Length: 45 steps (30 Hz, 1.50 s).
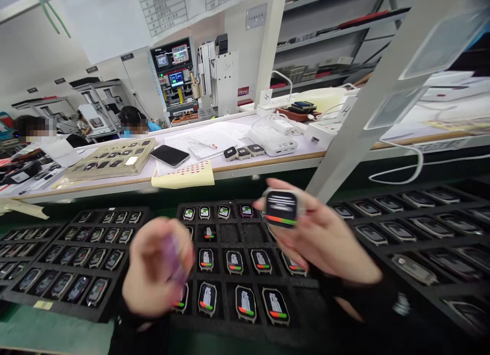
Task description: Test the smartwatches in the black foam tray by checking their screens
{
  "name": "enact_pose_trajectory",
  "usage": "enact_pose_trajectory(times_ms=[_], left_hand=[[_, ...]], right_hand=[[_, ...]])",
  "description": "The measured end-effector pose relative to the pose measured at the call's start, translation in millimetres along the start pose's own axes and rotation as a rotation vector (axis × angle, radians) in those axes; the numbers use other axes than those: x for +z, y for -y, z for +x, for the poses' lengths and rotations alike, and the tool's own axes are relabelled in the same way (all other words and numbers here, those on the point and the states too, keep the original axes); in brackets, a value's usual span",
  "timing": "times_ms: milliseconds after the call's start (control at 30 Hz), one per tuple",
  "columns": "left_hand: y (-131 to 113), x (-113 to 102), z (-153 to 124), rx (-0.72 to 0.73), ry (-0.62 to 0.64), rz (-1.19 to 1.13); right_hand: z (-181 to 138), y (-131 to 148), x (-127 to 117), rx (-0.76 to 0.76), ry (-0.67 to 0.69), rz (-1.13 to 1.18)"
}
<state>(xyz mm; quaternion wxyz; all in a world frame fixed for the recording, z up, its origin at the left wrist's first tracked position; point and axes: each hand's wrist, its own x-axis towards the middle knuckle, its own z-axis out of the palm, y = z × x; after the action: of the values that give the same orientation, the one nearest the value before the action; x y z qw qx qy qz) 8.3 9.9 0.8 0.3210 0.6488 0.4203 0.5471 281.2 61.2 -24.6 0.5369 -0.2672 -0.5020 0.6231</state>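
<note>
In my right hand (325,232), fingers closed around its edges, is a silver smartwatch body (281,208) without a strap. Its lit screen shows white text lines above a red and green bar. My left hand (156,265) is blurred and curled around a purple smartwatch body (174,258), its screen turned out of sight. Below both hands lies a black foam tray (264,286) with several strapless watches in its pockets. Most of these show text and red-green bars, such as the watch (245,303) near the front; the back row shows white and green screens.
More watch trays flank this one, at left (63,265) and right (386,242). A raised shelf ahead bears a phone (170,156), a beige tray (111,158), a white power bank (271,140) and three small watches (244,152). A slanted white post (356,104) stands at right.
</note>
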Motion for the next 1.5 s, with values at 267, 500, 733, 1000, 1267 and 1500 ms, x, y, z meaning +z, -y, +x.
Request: enact_pose_trajectory(times_ms=[267, 500, 733, 1000, 1267, 1500], left_hand=[[67, 38, 41, -0.236, 0.036, -0.215], [73, 48, 34, -0.283, 0.154, -0.215], [76, 50, 32, -0.32, 0.174, -0.131], [78, 50, 32, -0.316, 0.174, -0.154], [81, 53, 31, -0.275, 0.182, -0.197], [84, 52, 31, -0.254, 0.166, -0.165]], right_hand=[[45, -80, 7, 0.098, 0.136, 0.128], [42, -88, -1, 0.054, 0.075, 0.07], [43, -95, -1, 0.07, -0.037, -0.01], [41, -92, 1, 0.083, -0.042, 0.033], [37, -89, 1, 0.081, -0.004, 0.127], [36, -89, 2, 0.069, 0.01, 0.105]])
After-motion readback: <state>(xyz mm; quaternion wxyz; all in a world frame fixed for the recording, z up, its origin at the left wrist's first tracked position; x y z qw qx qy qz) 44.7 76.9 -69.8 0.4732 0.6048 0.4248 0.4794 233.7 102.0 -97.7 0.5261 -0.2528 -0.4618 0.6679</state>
